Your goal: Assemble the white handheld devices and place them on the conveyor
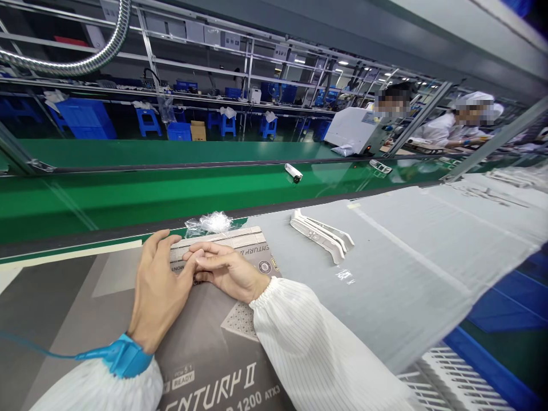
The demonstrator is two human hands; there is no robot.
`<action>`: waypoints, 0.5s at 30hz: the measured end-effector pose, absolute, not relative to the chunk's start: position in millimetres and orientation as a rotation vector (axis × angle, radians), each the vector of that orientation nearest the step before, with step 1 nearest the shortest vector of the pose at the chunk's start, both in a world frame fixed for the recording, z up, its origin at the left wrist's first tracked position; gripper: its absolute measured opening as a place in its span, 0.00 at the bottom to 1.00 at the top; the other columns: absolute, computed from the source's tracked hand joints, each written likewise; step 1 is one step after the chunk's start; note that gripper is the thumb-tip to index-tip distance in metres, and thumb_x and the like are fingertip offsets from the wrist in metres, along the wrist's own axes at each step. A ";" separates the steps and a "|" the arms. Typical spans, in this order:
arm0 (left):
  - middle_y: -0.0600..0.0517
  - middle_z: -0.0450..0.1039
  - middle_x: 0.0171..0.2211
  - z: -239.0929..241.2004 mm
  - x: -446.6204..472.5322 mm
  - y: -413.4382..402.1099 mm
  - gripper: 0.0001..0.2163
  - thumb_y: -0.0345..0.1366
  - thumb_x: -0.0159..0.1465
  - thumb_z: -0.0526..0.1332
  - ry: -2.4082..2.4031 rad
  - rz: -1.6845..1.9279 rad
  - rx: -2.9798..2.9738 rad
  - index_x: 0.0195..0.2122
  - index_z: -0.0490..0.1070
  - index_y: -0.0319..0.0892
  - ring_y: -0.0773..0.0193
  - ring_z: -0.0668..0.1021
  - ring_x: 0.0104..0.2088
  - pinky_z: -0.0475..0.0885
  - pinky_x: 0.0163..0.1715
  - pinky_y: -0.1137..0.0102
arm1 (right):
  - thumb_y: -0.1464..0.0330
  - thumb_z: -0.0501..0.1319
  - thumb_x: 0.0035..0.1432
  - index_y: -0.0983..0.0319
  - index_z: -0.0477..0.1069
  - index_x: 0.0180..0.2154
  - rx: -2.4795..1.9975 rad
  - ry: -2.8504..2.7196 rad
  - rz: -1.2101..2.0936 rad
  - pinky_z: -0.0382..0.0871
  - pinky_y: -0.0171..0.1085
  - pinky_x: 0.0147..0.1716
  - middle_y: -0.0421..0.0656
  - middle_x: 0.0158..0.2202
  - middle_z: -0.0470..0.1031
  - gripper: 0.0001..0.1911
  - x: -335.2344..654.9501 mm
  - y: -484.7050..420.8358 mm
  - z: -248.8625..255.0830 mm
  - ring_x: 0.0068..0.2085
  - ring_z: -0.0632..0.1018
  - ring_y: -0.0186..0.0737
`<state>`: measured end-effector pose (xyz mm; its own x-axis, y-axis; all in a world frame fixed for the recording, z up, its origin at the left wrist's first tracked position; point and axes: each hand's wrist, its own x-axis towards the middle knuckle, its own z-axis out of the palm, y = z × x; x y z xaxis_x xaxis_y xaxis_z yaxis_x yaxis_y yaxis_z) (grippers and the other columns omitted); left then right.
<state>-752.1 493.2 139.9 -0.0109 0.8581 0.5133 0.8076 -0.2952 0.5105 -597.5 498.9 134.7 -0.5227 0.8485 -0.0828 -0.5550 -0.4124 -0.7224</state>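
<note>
The 2 bare hands meet at lower centre of the frame. The left hand (160, 291) rises from lower left, fingers curled, a bright blue wrist strap (126, 355) around its wrist. The right hand (226, 273) reaches leftward from a white striped sleeve (308, 337), its fingertips (191, 255) touching the left thumb (186, 275).

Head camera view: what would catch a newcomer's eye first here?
Two bare hands stand out, the left hand with a blue wrist strap and the right hand from a white striped sleeve, both on a printed cardboard box at the bottom. To their right, white plastic brackets lie on a grey mat. Beyond runs a green conveyor belt, with a person in a white coat at the far right.
</note>
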 end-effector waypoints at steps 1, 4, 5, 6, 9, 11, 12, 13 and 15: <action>0.37 0.67 0.56 140.1 -751.7 493.3 0.19 0.45 0.62 0.56 1.825 1.210 2.167 0.49 0.70 0.38 0.46 0.72 0.58 0.70 0.57 0.55 | 0.69 0.73 0.49 0.61 0.78 0.40 -0.561 -0.810 2.018 0.67 0.35 0.42 0.42 0.43 0.78 0.14 -597.5 498.9 134.8 0.41 0.76 0.35; 0.36 0.67 0.56 140.8 -751.2 493.1 0.20 0.44 0.62 0.56 1.825 1.215 2.173 0.49 0.71 0.36 0.46 0.72 0.58 0.70 0.57 0.55 | 0.69 0.73 0.49 0.62 0.78 0.40 -0.561 -0.808 2.020 0.66 0.35 0.42 0.42 0.43 0.78 0.14 -597.2 498.6 135.5 0.41 0.76 0.34; 0.36 0.67 0.56 141.0 -751.2 492.8 0.20 0.44 0.62 0.56 1.826 1.218 2.173 0.49 0.71 0.36 0.46 0.72 0.58 0.70 0.57 0.54 | 0.69 0.73 0.49 0.62 0.78 0.40 -0.562 -0.807 2.021 0.66 0.35 0.42 0.42 0.43 0.78 0.14 -597.0 498.4 135.8 0.41 0.76 0.34; 0.36 0.68 0.56 141.1 -751.4 492.6 0.20 0.45 0.62 0.56 1.827 1.219 2.172 0.49 0.71 0.36 0.45 0.72 0.58 0.70 0.57 0.54 | 0.69 0.73 0.49 0.62 0.78 0.40 -0.565 -0.807 2.021 0.66 0.35 0.42 0.42 0.43 0.78 0.14 -596.9 498.3 136.1 0.41 0.76 0.34; 0.36 0.67 0.56 141.0 -752.0 492.2 0.21 0.45 0.62 0.56 1.834 1.209 2.161 0.49 0.71 0.36 0.45 0.71 0.59 0.69 0.57 0.53 | 0.68 0.74 0.48 0.61 0.78 0.40 -0.579 -0.807 2.017 0.66 0.36 0.43 0.42 0.43 0.78 0.15 -596.9 498.0 137.0 0.41 0.76 0.35; 0.36 0.67 0.57 140.4 -752.5 492.5 0.21 0.46 0.61 0.56 1.853 1.187 2.146 0.50 0.71 0.37 0.44 0.71 0.59 0.68 0.58 0.51 | 0.68 0.74 0.47 0.62 0.78 0.39 -0.589 -0.803 2.015 0.66 0.37 0.43 0.42 0.43 0.78 0.15 -597.2 498.0 137.6 0.41 0.76 0.35; 0.36 0.67 0.57 140.0 -752.6 492.7 0.22 0.47 0.61 0.56 1.868 1.175 2.134 0.50 0.70 0.37 0.43 0.71 0.59 0.67 0.59 0.49 | 0.68 0.74 0.46 0.62 0.78 0.39 -0.594 -0.799 2.017 0.66 0.37 0.43 0.42 0.43 0.78 0.16 -597.4 498.1 137.9 0.41 0.76 0.35; 0.36 0.66 0.58 139.7 -752.7 492.8 0.22 0.48 0.61 0.56 1.885 1.157 2.124 0.50 0.70 0.38 0.42 0.70 0.60 0.67 0.59 0.47 | 0.68 0.74 0.46 0.62 0.78 0.38 -0.598 -0.793 2.019 0.66 0.37 0.43 0.42 0.43 0.78 0.16 -597.5 498.3 138.1 0.40 0.76 0.35; 0.35 0.65 0.59 139.6 -752.8 492.5 0.23 0.49 0.61 0.57 1.926 1.128 2.100 0.51 0.70 0.38 0.39 0.69 0.61 0.66 0.58 0.44 | 0.69 0.75 0.46 0.62 0.78 0.38 -0.602 -0.783 2.021 0.66 0.37 0.43 0.42 0.43 0.78 0.16 -597.5 498.9 138.4 0.41 0.76 0.35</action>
<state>-752.8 492.5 139.6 -0.0595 0.8884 0.4552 0.8316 -0.2081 0.5149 -597.5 498.9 138.4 -0.5114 0.8509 -0.1202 -0.5478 -0.4306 -0.7173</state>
